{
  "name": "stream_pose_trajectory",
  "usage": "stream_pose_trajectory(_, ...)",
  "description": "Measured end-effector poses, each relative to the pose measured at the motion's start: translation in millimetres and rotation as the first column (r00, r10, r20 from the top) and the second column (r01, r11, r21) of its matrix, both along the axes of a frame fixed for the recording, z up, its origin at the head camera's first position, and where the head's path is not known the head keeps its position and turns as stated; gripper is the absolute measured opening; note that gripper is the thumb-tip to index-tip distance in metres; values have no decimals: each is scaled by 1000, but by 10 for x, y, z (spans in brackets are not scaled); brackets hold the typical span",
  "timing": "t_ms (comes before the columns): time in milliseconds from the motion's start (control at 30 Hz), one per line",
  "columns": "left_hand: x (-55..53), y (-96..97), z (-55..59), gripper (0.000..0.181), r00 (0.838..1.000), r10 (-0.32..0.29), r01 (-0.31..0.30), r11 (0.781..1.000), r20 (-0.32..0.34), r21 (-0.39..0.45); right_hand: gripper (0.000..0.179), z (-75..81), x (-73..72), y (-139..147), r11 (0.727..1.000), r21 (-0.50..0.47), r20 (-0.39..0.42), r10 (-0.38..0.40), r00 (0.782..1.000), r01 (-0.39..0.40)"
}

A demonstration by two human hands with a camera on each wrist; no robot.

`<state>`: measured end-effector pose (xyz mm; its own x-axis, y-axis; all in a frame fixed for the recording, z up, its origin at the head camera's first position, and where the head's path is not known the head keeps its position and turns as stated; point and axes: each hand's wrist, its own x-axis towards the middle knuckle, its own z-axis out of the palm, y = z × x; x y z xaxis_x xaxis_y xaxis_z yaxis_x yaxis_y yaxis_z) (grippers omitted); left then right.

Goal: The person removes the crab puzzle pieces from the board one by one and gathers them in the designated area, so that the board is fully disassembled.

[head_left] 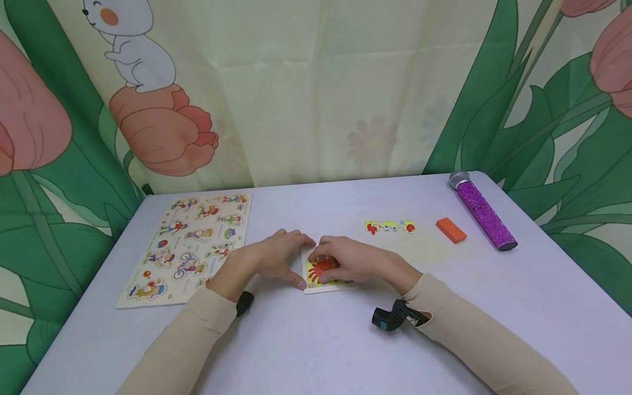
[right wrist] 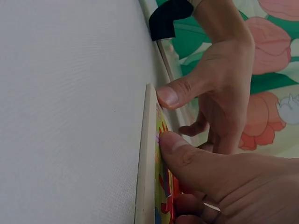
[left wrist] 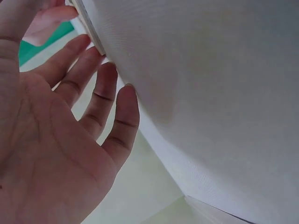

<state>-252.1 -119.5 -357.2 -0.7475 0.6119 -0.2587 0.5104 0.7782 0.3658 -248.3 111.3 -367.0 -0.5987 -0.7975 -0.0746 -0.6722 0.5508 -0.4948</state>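
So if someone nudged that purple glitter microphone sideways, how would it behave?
The purple glitter microphone lies on its side on the table and looks cylindrical, so it would probably roll rather than slide. Its round silver head looks wider than the body, so it may curve. It appears rigid.

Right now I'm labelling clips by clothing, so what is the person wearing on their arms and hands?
Both arms are in long, close-fitting beige sleeves that reach the wrists. The hands are bare, without gloves. A small black camera with a teal edge is strapped at the right wrist, and another black unit sits under the left wrist.
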Motion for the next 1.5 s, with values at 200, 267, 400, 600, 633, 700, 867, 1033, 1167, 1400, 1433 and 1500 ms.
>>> stream_pose_trajectory(200, 6, -9, 0, 91, 1000, -7, 7, 1000, 3, 0, 41, -2, -15, -25, 1000, -6, 48, -11, 999, 12)
stream_pose_trajectory(267, 3, -12, 2, 92, 1000, -16, 16, 1000, -7, -10, 42, -11, -21, -26, 1000, -16, 48, -16, 999, 16)
stream_pose_trajectory(400, -1, -18, 6, 92, 1000, -24, 24, 999, -13, -27, 46, -30, -27, -20, 999, -30, 47, -32, 998, 33)
stream_pose_trajectory(600, -21, -27, -6, 92, 1000, -17, 17, 999, -9, -37, 44, -90, -48, 4, 995, -90, 69, -26, 997, 32)
stream_pose_trajectory(633, -23, -29, -6, 92, 1000, -14, 14, 999, -8, -36, 45, -95, -49, 6, 994, -104, 75, -21, 997, 29)
stream_pose_trajectory(700, -22, -34, -6, 92, 1000, -11, 11, 999, -8, -39, 48, -104, -50, 6, 992, -126, 86, -9, 996, 19)
stream_pose_trajectory(867, -13, -31, 8, 92, 1000, -15, 15, 1000, 5, -17, 51, -108, -44, 17, 991, -131, 87, 4, 996, 7)
stream_pose_trajectory(1033, -7, -31, 15, 93, 1000, -12, 12, 1000, 8, -7, 47, -118, -51, 18, 990, -141, 93, 11, 996, 3)
stream_pose_trajectory(1167, -1, -44, 6, 93, 1000, -7, 7, 1000, 3, -13, 47, -124, -46, 7, 989, -147, 88, 17, 996, -4)
stream_pose_trajectory(1400, -16, -37, -9, 93, 1000, -9, 9, 1000, 1, -12, 40, -138, -37, -1, 992, -121, 48, -18, 999, 24)
stream_pose_trajectory(1433, -18, -35, -9, 93, 1000, -8, 8, 1000, 3, -10, 38, -136, -37, -2, 993, -117, 35, -19, 999, 23)
stream_pose_trajectory(1500, -24, -28, -9, 92, 1000, -8, 8, 1000, 4, -14, 35, -129, -39, 0, 994, -111, 12, -20, 1000, 21)
